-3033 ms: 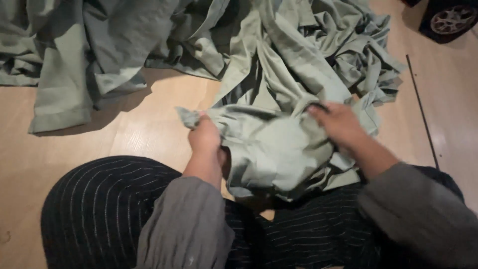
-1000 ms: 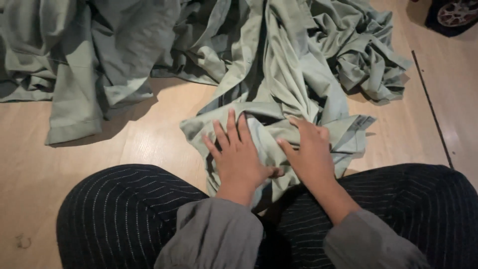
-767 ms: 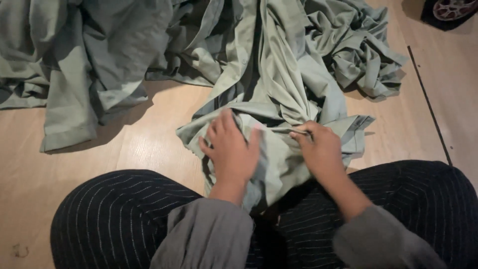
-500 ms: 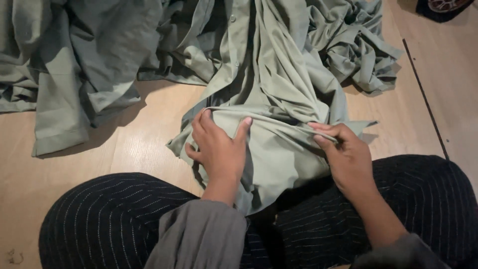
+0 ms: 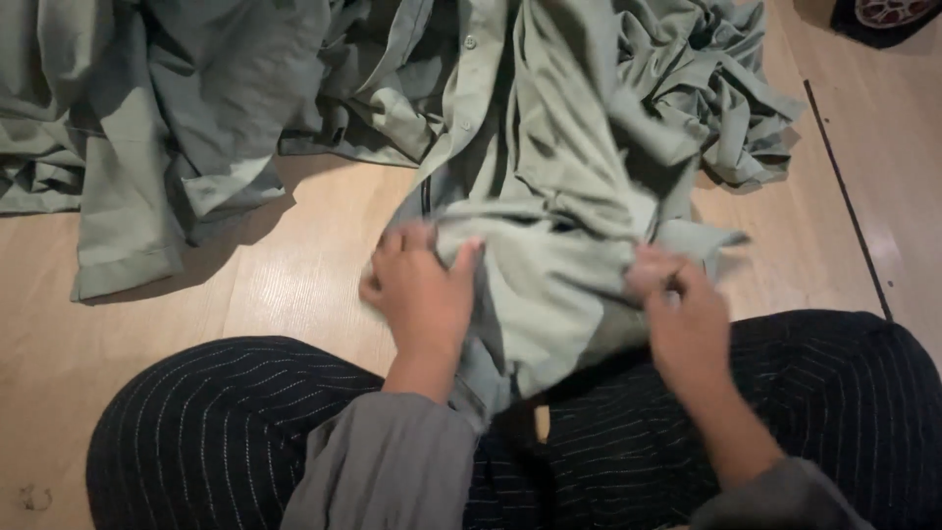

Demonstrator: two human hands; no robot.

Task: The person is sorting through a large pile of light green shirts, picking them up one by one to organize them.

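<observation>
1. Nearest the camera are the person's crossed legs in black pinstriped trousers, with grey sleeves reaching forward over them.
2. The left hand lies at about 9 o'clock of the bunched cloth, fingers curled and thumb pressed over a fold of the green shirt, gripping its left edge.
3. The right hand sits at 3 o'clock of the same bunch; it is blurred, but its fingers seem closed in a pinch on the shirt's right edge.
4. The shirt's near end rests on the lap and the wooden floor, gathered between the two hands.
5. Its long axis runs from 6 o'clock at the lap to 12 o'clock at the top of the view, with the buttoned front strip pointing away from the person.
6. Farther off, at 10 o'clock, another green garment lies spread on the floor.
7. At 1 o'clock a crumpled heap of green cloth touches the shirt's far part.
</observation>
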